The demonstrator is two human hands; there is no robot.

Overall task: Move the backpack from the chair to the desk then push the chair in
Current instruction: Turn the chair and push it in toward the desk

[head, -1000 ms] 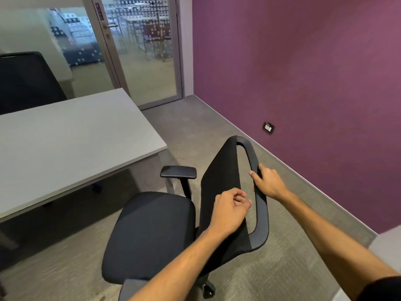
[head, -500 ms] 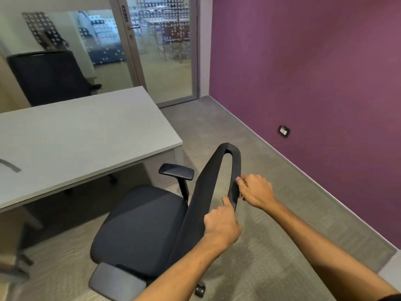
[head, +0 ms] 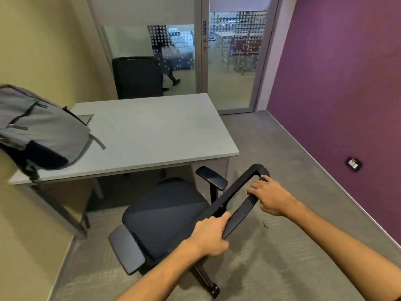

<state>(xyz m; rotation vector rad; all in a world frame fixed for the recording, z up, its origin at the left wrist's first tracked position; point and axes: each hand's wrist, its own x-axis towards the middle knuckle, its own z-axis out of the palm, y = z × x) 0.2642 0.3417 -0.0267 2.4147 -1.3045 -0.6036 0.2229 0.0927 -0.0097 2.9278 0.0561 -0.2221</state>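
Observation:
A grey backpack (head: pixel 41 131) lies on the left end of the grey desk (head: pixel 156 135), leaning against the yellow wall. The black office chair (head: pixel 167 211) stands on the carpet in front of the desk, its seat facing the desk's right half and partly at the desk edge. My left hand (head: pixel 209 235) is shut on the lower part of the chair's backrest frame. My right hand (head: pixel 271 198) grips the top of the same frame.
A second black chair (head: pixel 137 77) stands behind the desk by the glass wall. A glass door (head: pixel 233 61) is at the back right. The purple wall (head: pixel 338 94) with a socket (head: pixel 353 164) runs along the right. A person's legs show beyond the glass.
The chair has turned so its seat faces the desk and it has moved closer to it. My view has swung left, bringing the backpack on the desk into sight.

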